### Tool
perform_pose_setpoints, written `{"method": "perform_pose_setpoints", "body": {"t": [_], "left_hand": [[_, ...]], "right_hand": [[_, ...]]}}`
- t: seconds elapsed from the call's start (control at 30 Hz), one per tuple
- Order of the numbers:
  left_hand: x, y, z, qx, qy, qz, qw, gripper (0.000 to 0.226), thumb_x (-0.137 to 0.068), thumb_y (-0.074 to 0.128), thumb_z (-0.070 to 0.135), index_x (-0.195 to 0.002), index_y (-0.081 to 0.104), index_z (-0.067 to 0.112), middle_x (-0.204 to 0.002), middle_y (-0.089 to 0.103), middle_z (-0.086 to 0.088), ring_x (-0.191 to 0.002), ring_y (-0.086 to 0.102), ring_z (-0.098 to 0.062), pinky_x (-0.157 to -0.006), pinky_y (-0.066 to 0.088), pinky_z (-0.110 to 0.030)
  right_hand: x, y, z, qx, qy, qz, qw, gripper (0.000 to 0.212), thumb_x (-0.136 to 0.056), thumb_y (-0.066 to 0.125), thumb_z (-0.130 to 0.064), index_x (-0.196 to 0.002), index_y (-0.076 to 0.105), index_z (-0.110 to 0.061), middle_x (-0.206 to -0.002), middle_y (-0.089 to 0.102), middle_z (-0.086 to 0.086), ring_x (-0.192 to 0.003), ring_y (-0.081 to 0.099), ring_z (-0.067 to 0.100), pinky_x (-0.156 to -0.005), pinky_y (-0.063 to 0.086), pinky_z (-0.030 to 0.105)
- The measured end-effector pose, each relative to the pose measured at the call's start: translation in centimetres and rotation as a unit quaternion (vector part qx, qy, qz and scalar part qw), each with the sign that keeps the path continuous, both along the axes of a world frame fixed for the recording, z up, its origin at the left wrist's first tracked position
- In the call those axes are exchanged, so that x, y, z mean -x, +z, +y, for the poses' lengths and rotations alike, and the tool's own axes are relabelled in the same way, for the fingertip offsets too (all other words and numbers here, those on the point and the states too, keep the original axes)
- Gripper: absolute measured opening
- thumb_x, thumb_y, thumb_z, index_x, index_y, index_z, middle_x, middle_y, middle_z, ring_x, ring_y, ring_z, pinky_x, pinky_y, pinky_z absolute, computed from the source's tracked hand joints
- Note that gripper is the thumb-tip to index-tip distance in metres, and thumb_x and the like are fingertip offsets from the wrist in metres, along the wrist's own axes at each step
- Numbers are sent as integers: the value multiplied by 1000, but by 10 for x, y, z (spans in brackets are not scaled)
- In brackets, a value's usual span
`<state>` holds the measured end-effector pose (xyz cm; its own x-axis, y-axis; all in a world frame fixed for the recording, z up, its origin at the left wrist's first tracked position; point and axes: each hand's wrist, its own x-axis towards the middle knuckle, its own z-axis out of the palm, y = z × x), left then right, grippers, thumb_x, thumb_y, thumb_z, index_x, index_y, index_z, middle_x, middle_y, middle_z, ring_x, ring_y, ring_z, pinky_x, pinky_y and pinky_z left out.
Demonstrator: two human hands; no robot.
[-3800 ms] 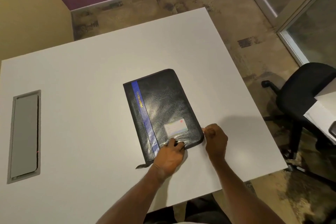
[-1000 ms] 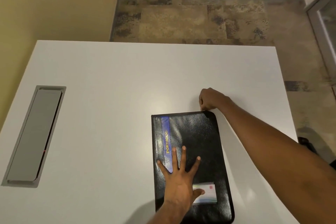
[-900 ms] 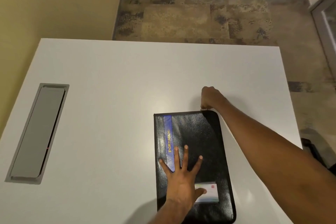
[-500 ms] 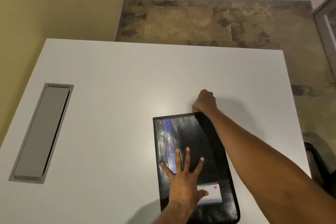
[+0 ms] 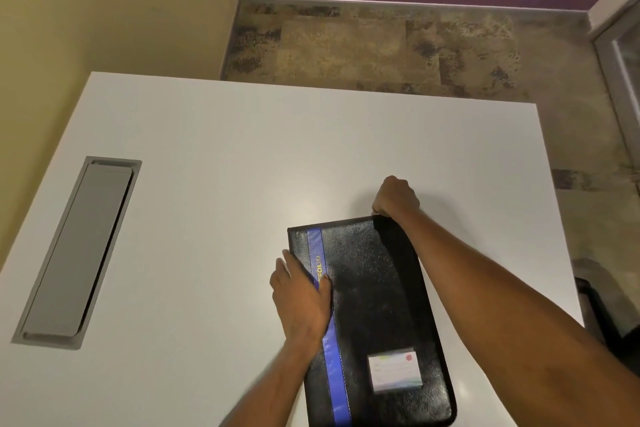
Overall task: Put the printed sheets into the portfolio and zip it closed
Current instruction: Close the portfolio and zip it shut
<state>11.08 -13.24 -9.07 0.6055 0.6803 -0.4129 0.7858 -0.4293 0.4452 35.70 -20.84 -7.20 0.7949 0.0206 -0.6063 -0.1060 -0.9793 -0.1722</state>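
Observation:
A black portfolio [image 5: 374, 291] with a blue stripe and a small white card on its cover lies flat and closed on the white table [image 5: 242, 156], near its front right. My left hand [image 5: 301, 295] holds its left spine edge, thumb on the blue stripe and fingers along the side. At the portfolio's far edge, near the right corner, my right hand [image 5: 396, 198] is curled into a fist; the zip pull it appears to pinch is hidden under the fingers. No printed sheets are in sight.
A grey cable-tray lid [image 5: 78, 250] is set into the table at the left. Beyond the table's far edge are patterned floor and a purple wall. A black chair [image 5: 602, 315] shows at the right edge.
My left hand slid from lying flat on the cover to gripping the spine edge. My right fist moved left along the portfolio's far edge from the right corner.

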Motion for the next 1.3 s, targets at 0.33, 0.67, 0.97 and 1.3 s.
{"method": "perform_pose_setpoints", "body": {"t": [0.33,0.67,0.97,1.3], "left_hand": [[-14,2,14,77,64,-174,980,36,-76,74,27,-109,58,29,-97,63,10,-92,61,-16,-81,55,-39],[-33,3,31,62,-31,-94,993,74,-91,66,45,-156,31,35,-114,49,-3,-108,44,-20,-88,43,-34],[-81,4,50,82,-71,26,994,45,-90,66,48,-129,55,28,-119,45,-12,-116,47,-37,-89,47,-40],[-87,-2,47,61,-89,18,994,31,-89,72,30,-116,57,21,-112,52,-13,-104,53,-35,-77,39,-33]], "right_hand": [[-8,-2,6,-37,-47,33,998,25,-79,79,-7,-79,55,-8,-90,62,7,-90,66,27,-68,49,29],[-22,-2,1,66,31,147,986,25,-96,68,-34,-86,64,-11,-97,60,5,-84,56,22,-75,45,27],[-23,-22,-10,74,2,76,994,23,-74,83,-12,-67,62,-10,-61,65,2,-65,65,20,-66,52,28],[-22,-22,-2,95,16,150,984,17,-81,79,-20,-89,66,-13,-77,65,3,-75,60,21,-57,45,23]]}}
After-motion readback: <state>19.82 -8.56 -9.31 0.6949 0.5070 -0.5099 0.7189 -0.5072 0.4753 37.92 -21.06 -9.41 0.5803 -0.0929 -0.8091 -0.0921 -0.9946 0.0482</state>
